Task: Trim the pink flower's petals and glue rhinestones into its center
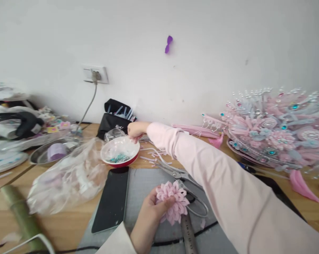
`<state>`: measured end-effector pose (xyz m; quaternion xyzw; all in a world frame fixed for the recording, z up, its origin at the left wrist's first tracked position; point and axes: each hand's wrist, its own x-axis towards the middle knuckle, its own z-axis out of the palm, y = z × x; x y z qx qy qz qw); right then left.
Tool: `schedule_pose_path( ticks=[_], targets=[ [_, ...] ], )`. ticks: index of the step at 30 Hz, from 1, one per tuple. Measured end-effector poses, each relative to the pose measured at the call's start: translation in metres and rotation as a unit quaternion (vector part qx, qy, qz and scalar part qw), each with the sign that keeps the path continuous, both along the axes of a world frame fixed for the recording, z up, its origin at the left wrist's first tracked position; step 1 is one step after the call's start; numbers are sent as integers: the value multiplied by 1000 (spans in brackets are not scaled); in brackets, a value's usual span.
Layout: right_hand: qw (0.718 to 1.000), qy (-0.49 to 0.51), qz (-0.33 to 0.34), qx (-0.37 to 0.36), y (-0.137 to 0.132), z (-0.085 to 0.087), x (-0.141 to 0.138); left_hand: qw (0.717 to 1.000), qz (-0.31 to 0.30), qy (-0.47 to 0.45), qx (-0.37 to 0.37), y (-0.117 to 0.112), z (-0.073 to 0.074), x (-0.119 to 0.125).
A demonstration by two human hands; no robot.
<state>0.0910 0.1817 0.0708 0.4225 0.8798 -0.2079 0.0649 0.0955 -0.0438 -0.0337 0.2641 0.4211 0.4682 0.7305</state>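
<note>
My left hand (154, 209) pinches a pink layered-petal flower (172, 201) between thumb and fingers over the grey mat (142, 183). My right arm stretches across the table to a red bowl with a white inside (106, 155). At its far right rim my right hand (137, 130) is closed, fingertips against the rim; whether something small is also between them is hidden. Teal and clear beads (119, 158) lie in the bowl's near side. Under my right forearm rest metal scissors (175, 173), and a steel ruler (188, 234) lies just below the flower.
A black phone (112, 199) lies left of the flower, beside a clear plastic bag (69, 180). Behind the bowl stands a black pouch (112, 123). Pink and blue beaded ornaments (281, 134) are heaped at right. A bamboo piece (22, 215) lies front left.
</note>
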Motion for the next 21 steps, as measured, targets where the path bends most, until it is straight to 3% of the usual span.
schedule_pose_path(
  ticks=[5, 9, 13, 21],
  targets=[
    [994, -19, -18, -103, -8, 4, 20, 1000, -10, -3, -13, 2, -3, -1],
    [991, -12, -39, -124, -18, 11, 35, 1000, -15, -7, -13, 1, -1, -2],
    [994, 22, -65, -87, -24, 10, 46, 1000, -23, -16, 0, 0, 2, -3],
    [995, 32, -82, 44, -17, -17, 55, 1000, -17, -26, -1, 0, 2, -2]
  ],
)
